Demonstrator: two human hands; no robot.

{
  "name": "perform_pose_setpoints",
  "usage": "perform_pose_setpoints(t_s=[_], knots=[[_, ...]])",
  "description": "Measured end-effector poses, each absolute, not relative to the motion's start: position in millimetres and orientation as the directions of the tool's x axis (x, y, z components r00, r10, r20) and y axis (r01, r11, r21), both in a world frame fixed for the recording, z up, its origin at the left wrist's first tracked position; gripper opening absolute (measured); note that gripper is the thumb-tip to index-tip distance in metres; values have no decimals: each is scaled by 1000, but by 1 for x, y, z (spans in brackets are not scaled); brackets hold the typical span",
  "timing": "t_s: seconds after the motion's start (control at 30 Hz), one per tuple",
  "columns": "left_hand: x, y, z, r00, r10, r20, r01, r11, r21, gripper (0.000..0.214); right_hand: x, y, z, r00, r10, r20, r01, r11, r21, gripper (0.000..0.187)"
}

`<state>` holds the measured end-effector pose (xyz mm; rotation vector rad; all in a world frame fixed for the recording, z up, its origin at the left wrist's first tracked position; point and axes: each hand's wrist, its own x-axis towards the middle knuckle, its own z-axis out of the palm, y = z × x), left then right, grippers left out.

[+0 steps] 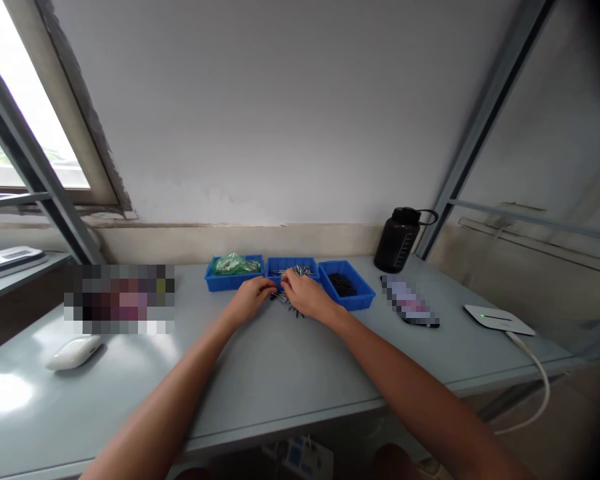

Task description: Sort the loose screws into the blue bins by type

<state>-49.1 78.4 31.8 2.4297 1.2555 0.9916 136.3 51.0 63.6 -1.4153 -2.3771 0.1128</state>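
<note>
My left hand (253, 298) is in front of the blue bins, its thumb and fingertips drawn together in a pinch. Close beside it, my right hand (306, 295) has its fingers curled down, just before the middle bin. Whatever is between the fingers of either hand is too small to make out. Under and between the hands lies a small pile of thin metal pieces with dark ends (284, 301). The middle blue bin (275, 263) holds loose silvery metal pieces (305, 271), partly hidden by my right hand.
The left blue bin (219, 285) holds a green plastic bag (235, 264); the right one (357, 301) holds small black pieces (342, 285). Rightward are a black bottle (397, 241), a phone (409, 303) and a white device (499, 320) with a cable. A white mouse-like object (75, 353) lies left.
</note>
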Motion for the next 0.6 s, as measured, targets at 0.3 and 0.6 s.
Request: perform_pose_setpoints(t_s=[0.3,0.6], knots=[[-50,81,31,377,791,482,643,-598,478,22,139,56,53,-443,864,240,824,498,-269,21],[-51,75,40,326,808,491,666,-565,487,24,139,53,60,-561,769,307,718,637,-280,17]])
